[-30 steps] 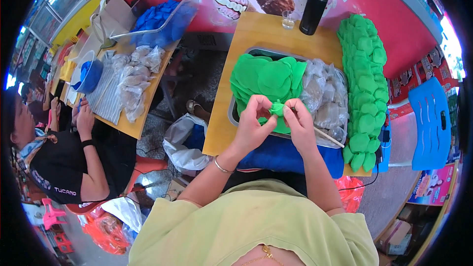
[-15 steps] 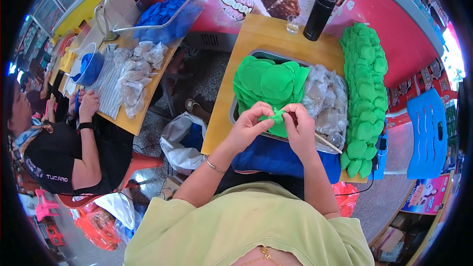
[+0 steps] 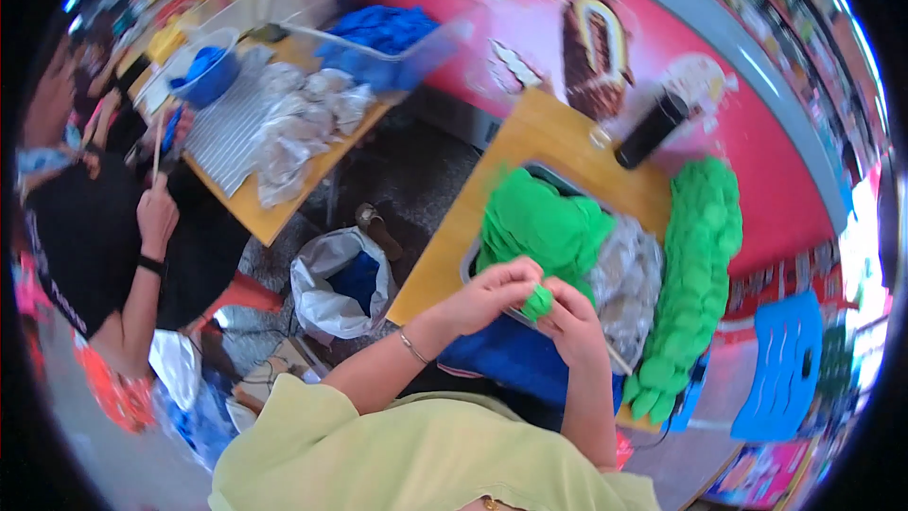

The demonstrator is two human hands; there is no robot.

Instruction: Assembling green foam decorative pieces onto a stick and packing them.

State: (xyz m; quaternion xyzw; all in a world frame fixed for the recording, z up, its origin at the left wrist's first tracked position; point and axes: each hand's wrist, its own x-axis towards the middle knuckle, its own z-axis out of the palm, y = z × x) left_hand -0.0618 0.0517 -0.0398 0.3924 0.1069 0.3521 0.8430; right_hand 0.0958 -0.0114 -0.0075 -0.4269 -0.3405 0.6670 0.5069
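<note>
Both my hands meet over the near edge of a metal tray. My left hand (image 3: 499, 293) and my right hand (image 3: 573, 322) pinch a small bunched green fabric piece (image 3: 537, 303) from either side. Behind them, a heap of flat green fabric pieces (image 3: 544, 227) lies in the tray (image 3: 467, 270). Clear plastic bags (image 3: 626, 274) with unclear contents fill the tray's right part. A thin pale stick (image 3: 619, 361) shows just right of my right hand. The picture is smeared by motion, so fine finger detail is hard to see.
A long stack of green gathered pieces (image 3: 689, 274) runs along the table's right side. A black bottle (image 3: 653, 129) stands at the back. Blue cloth (image 3: 511, 358) lies before me. At left, a co-worker (image 3: 104, 246) sits by another table; a white sack (image 3: 317, 298) stands between.
My view has turned and tilted, shifting the scene. The green piece between my fingers now looks rounder and more bunched. The co-worker now has a thin stick in hand.
</note>
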